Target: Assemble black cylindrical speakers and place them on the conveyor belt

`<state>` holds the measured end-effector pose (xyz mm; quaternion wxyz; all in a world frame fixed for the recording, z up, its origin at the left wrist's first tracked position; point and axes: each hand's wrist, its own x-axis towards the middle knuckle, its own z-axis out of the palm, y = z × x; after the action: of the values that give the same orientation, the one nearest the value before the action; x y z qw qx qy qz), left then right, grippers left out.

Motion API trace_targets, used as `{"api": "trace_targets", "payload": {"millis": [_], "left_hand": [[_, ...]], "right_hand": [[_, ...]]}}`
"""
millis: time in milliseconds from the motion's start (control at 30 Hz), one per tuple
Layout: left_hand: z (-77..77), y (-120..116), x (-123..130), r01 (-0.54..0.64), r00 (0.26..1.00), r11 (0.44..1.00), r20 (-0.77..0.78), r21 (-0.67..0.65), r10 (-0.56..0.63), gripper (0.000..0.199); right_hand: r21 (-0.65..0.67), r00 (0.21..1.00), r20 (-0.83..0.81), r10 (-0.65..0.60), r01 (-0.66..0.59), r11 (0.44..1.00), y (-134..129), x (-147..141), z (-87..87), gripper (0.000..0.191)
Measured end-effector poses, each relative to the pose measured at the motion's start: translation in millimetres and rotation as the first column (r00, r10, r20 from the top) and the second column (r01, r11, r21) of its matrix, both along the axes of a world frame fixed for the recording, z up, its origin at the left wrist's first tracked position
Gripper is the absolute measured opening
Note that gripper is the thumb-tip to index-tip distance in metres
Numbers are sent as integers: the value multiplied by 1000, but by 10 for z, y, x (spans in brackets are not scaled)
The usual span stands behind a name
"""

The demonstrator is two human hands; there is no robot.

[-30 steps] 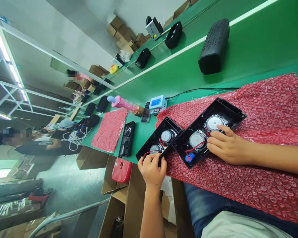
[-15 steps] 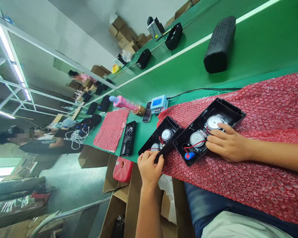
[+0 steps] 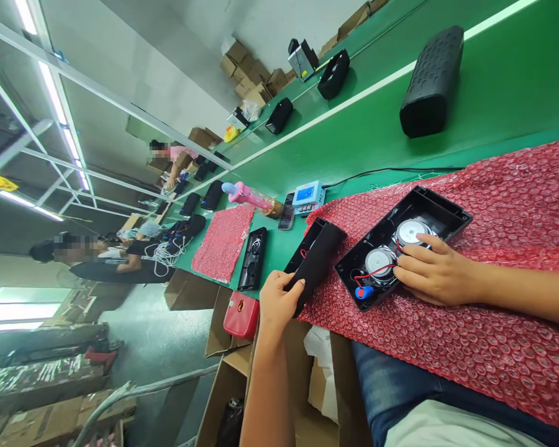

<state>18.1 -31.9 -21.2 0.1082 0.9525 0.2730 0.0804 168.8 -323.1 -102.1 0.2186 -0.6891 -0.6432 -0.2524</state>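
Note:
My left hand (image 3: 279, 301) is closed on the near end of a black speaker housing (image 3: 320, 256), tilted so its plain outer wall faces me. A red wire shows in its opening; the rest of the inside is hidden. A second open speaker housing (image 3: 422, 202) lies to the right on red bubble wrap (image 3: 517, 217). Inside it are two round speaker drivers (image 3: 378, 262) with red and black wires and a blue plug (image 3: 364, 292) at the near left corner. My right hand (image 3: 440, 273) grips its near side, with fingers over the rim and against the drivers.
Left of my hands lie an empty black housing (image 3: 252, 259), another bubble-wrap sheet (image 3: 222, 243), a phone (image 3: 286, 214), a pink bottle (image 3: 256, 200) and a blue meter (image 3: 308, 197). A finished-looking speaker (image 3: 432, 84) stands on the green belt. Cardboard boxes (image 3: 228, 385) sit below; co-workers (image 3: 125, 264) are farther off.
My left hand has tipped its housing up, so the drivers inside no longer show, and the two housings now lie apart. The right hand keeps its place on the other one.

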Motion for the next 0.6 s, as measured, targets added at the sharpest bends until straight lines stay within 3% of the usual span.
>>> {"api": "trace_targets", "payload": {"millis": [333,500,600], "left_hand": [[-59,-61,-18,-4,1000,999,0,40,4,21],[-226,-328,-179,105,994,986,16,131,-108,20],[-250,-293,-275,181,977,980,100,85,-189,23]], "right_hand": [[22,1000,13,-5,5,1000,-9,-3,-15,21],[60,1000,-10,2,-1,998,2,-12,-46,22],[90,1000,-26,5,-3,996,3,-21,-85,21]]}}
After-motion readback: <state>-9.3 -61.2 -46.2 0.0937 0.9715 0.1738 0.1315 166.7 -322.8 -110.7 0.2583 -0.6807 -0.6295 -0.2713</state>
